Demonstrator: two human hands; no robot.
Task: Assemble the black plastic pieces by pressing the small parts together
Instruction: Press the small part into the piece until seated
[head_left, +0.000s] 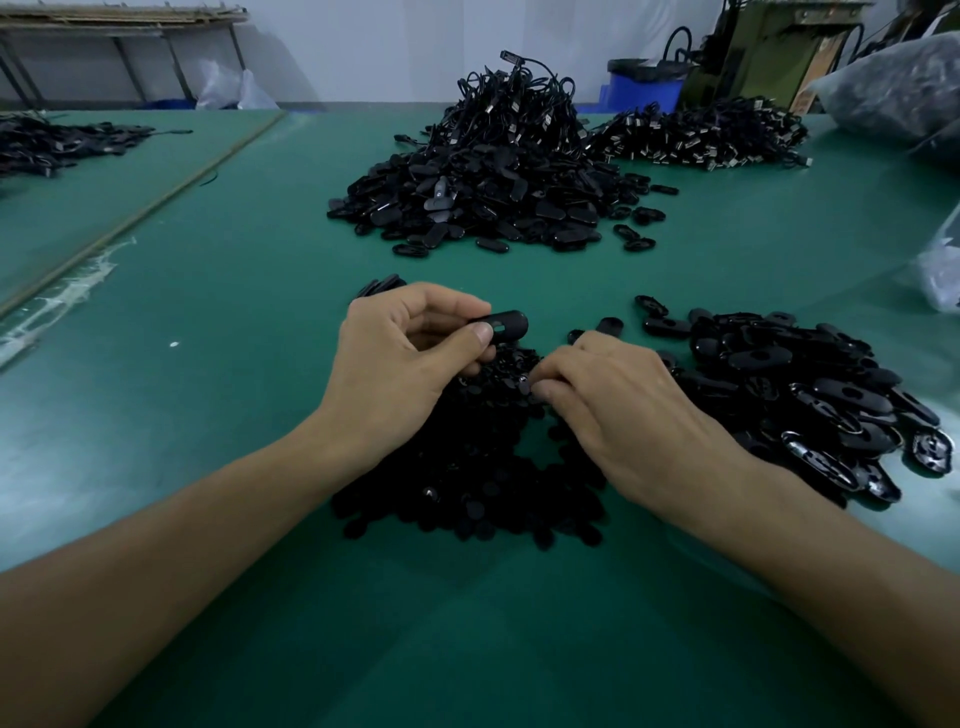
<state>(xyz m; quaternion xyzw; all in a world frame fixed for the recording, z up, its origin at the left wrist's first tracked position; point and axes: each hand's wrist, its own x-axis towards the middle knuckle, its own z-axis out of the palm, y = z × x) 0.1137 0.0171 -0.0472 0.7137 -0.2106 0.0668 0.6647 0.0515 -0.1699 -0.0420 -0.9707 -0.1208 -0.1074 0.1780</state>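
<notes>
My left hand pinches a black oval plastic shell between thumb and fingers, held above the green table. My right hand lies just to its right, fingertips curled down into a heap of small black round parts; its fingertips seem to pinch one small part, though this is hard to make out. To the right of my right hand lies a pile of black oval shells.
A large heap of black oval pieces with black cables on top sits at the middle back. More cables lie back right, clear bags at the right edge, another dark pile far left.
</notes>
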